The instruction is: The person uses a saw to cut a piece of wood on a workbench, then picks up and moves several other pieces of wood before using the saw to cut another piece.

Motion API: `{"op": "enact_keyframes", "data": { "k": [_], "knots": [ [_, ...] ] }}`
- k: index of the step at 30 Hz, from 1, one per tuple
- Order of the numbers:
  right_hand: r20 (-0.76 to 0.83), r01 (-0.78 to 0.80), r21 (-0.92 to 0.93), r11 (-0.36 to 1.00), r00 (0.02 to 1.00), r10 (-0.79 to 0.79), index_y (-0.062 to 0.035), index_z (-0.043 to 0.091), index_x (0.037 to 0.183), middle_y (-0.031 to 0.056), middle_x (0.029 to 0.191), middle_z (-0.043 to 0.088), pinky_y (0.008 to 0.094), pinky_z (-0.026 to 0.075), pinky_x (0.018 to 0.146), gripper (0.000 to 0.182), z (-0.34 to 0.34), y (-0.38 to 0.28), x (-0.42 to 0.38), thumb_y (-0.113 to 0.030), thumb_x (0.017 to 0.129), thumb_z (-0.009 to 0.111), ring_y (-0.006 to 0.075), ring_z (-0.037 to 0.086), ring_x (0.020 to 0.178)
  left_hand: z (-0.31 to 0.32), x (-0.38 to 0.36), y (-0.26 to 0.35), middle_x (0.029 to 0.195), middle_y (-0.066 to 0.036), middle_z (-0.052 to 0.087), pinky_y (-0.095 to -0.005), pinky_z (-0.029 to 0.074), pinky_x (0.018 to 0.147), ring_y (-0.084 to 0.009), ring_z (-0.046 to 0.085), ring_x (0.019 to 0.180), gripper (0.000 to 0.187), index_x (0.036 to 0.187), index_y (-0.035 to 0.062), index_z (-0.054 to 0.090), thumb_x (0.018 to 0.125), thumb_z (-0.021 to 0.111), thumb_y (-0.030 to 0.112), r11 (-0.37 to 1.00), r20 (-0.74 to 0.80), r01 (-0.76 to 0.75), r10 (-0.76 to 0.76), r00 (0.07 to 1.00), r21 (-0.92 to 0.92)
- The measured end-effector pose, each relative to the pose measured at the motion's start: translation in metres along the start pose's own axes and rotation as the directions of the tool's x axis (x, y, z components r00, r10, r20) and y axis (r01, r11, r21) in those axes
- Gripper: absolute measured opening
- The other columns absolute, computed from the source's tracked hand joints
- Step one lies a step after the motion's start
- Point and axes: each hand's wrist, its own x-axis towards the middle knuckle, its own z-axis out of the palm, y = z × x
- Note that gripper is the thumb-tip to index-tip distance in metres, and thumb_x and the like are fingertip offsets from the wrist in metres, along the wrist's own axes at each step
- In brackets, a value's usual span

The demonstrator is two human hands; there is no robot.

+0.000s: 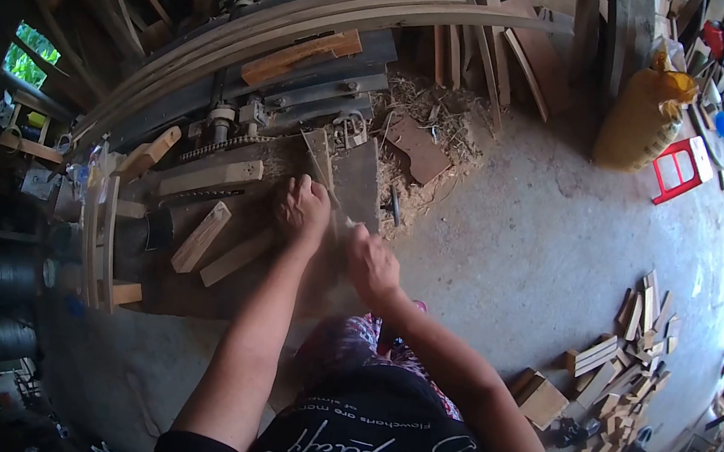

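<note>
My left hand is closed at the near end of a narrow wooden piece on the workbench, its fingers curled against the wood. To its right, my right hand is closed in a fist at the bench's right edge. Something small and pale pokes out of that fist towards the left hand; its kind is too blurred to make out. Left of my hands lie a thick wooden block and two shorter wood pieces, one of them a pale block.
Long curved boards span the back of the bench, above metal clamps and a chain. Wood shavings litter the floor beside it. A yellow sack, a red stool and a pile of wood offcuts are at the right.
</note>
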Motion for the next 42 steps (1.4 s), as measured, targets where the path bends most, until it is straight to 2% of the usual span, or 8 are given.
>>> {"op": "enact_keyframes", "data": {
  "k": [2,6,11,20,28,32,37,42],
  "knots": [
    [0.246,-0.063,-0.151,0.987,0.964,0.099,-0.0041,0.045,0.087,0.0147,0.07,0.059,0.0319,0.053,0.053,0.008,-0.014,0.004,-0.014,-0.011,0.086,0.042,0.0263,0.065,0.063,-0.003,0.0,0.002,0.079,-0.012,0.057,-0.0461,0.046,0.063,-0.0329,0.056,0.072,0.014,0.072,0.0084,0.055,0.077,0.05,0.021,0.999,0.01,-0.002,0.003,1.0,-0.053],
    [0.065,0.033,-0.064,0.997,0.997,-0.029,-0.0055,0.046,0.086,0.0131,0.07,0.059,0.0309,0.052,0.051,0.007,0.009,-0.008,0.031,-0.011,0.086,0.042,0.0248,0.065,0.062,-0.006,0.003,0.002,0.08,-0.012,0.057,-0.0457,0.046,0.061,-0.0323,0.057,0.073,0.015,0.072,0.0088,0.054,0.077,0.049,0.022,0.999,0.12,0.034,-0.034,0.992,-0.001],
    [0.245,-0.047,0.069,0.996,0.969,0.029,-0.0025,0.039,0.094,0.0227,0.082,0.057,0.0451,0.05,0.063,0.012,0.005,-0.013,0.053,-0.01,0.085,0.041,0.0387,0.062,0.073,0.006,0.004,-0.008,0.078,-0.013,0.057,-0.0465,0.044,0.057,-0.0338,0.057,0.069,0.017,0.076,0.0099,0.053,0.081,0.048,0.025,0.999,0.064,0.001,0.002,0.998,-0.035],
    [0.225,-0.033,0.005,0.999,0.974,0.031,-0.0031,0.042,0.09,0.0198,0.08,0.058,0.04,0.053,0.062,0.011,0.006,-0.019,0.055,-0.014,0.087,0.042,0.0344,0.064,0.072,0.016,0.004,-0.015,0.074,-0.017,0.055,-0.047,0.043,0.058,-0.0371,0.055,0.068,0.022,0.075,0.0055,0.052,0.083,0.046,0.025,0.983,0.009,-0.021,0.023,1.0,-0.181],
    [0.188,0.043,0.031,0.999,0.981,-0.048,-0.0025,0.041,0.095,0.0213,0.081,0.058,0.0437,0.051,0.066,0.014,0.003,-0.022,0.104,-0.014,0.087,0.04,0.0376,0.062,0.075,0.023,0.046,-0.005,0.074,-0.018,0.059,-0.0444,0.046,0.056,-0.0344,0.059,0.068,0.023,0.073,0.0052,0.057,0.08,0.051,0.026,0.913,0.094,0.212,-0.191,0.977,-0.347],
    [0.26,0.066,0.026,0.997,0.963,-0.07,-0.0015,0.041,0.097,0.0235,0.089,0.056,0.0457,0.049,0.07,0.017,0.011,-0.017,0.137,-0.013,0.085,0.043,0.0397,0.06,0.082,0.033,0.07,0.0,0.079,-0.017,0.059,-0.0438,0.046,0.058,-0.0344,0.058,0.067,0.021,0.077,0.006,0.058,0.08,0.051,0.026,0.91,0.19,0.339,-0.299,0.935,-0.24],
    [0.301,0.04,0.014,0.999,0.953,-0.043,-0.0021,0.039,0.102,0.0259,0.095,0.053,0.0486,0.046,0.073,0.022,0.017,-0.016,0.144,-0.014,0.084,0.046,0.0419,0.056,0.086,0.032,0.071,-0.004,0.068,-0.013,0.058,-0.0419,0.046,0.062,-0.0308,0.058,0.063,0.019,0.072,0.0101,0.059,0.081,0.052,0.025,0.995,-0.134,0.095,-0.092,0.987,0.018],
    [0.282,0.062,0.007,0.998,0.957,-0.061,-0.0024,0.039,0.102,0.0251,0.091,0.053,0.0487,0.047,0.072,0.021,0.001,-0.015,0.142,-0.016,0.087,0.043,0.0416,0.057,0.081,0.038,0.084,0.002,0.064,-0.011,0.058,-0.0422,0.046,0.058,-0.0285,0.058,0.062,0.019,0.07,0.0108,0.059,0.081,0.052,0.025,0.969,-0.031,0.233,-0.236,0.971,-0.077]
  ]
}}
